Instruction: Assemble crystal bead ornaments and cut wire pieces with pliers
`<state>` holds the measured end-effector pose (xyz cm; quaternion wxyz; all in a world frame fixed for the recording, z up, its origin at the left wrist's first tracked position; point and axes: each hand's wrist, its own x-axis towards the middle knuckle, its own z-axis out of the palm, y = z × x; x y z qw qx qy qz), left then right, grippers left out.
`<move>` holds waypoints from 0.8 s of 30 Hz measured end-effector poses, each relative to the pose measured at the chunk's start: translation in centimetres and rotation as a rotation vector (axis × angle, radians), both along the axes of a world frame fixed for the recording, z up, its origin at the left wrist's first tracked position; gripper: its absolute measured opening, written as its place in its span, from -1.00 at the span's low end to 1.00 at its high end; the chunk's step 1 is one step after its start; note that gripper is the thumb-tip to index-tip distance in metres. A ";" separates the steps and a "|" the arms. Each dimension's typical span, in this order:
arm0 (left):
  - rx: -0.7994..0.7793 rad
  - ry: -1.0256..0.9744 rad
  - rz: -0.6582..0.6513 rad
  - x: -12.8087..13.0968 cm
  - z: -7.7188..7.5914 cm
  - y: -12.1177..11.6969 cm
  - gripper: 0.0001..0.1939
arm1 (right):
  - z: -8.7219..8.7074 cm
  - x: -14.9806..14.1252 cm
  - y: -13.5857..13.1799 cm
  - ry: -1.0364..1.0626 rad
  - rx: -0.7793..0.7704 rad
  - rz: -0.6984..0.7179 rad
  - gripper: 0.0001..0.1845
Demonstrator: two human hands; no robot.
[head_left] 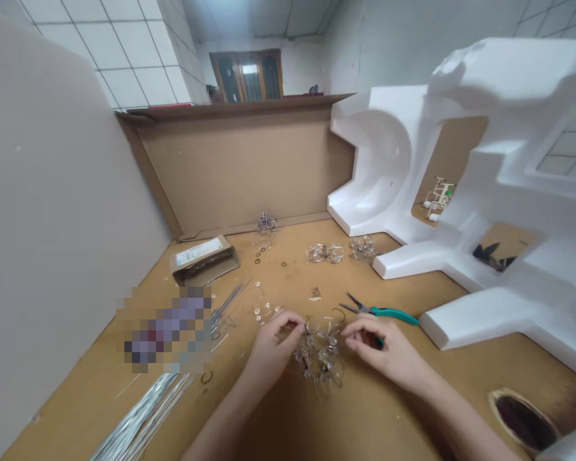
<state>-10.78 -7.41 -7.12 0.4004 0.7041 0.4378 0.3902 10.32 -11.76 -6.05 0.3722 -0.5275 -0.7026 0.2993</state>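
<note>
A round openwork piece of bent wire and clear beads (pixel 320 355) lies on the table between my hands. At its upper left edge, my left hand (pixel 276 339) pinches the wire between thumb and forefinger. My right hand (pixel 379 346) is just off the piece's right side, its fingers curled with thumb and forefinger slightly apart; I see nothing between them. Behind the right hand rest pliers (pixel 365 310) with teal handles, partly covered by that hand. Several loose clear beads (pixel 264 312) are scattered beyond my left hand.
Similar wire-and-bead pieces (pixel 325 252) sit farther back. On the left are a small cardboard box (pixel 204 259), a bundle of straight wires (pixel 141 416) and a blurred-out object (pixel 168 326). White foam packing (pixel 499 307) stands at right, a cardboard panel (pixel 249 169) behind, and a dark oval hole (pixel 523 419) lower right.
</note>
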 end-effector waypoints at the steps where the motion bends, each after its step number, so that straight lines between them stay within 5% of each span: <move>1: -0.027 -0.007 0.011 -0.1 -0.1 0.1 -0.85 | 0.2 0.0 -0.1 -0.026 -0.011 0.022 -0.86; 13: -0.079 0.058 -0.006 0.3 1.0 -0.9 -0.84 | -1.7 -2.2 -0.6 -0.065 0.060 0.056 -0.89; 18: 0.153 0.142 0.073 0.2 2.8 -1.8 -0.85 | -0.8 -2.3 -0.5 0.068 0.057 0.058 -0.90; 24: 0.373 0.492 -0.046 1.0 3.9 -3.7 -0.89 | 0.0 -2.6 -0.7 0.098 0.035 0.074 -0.91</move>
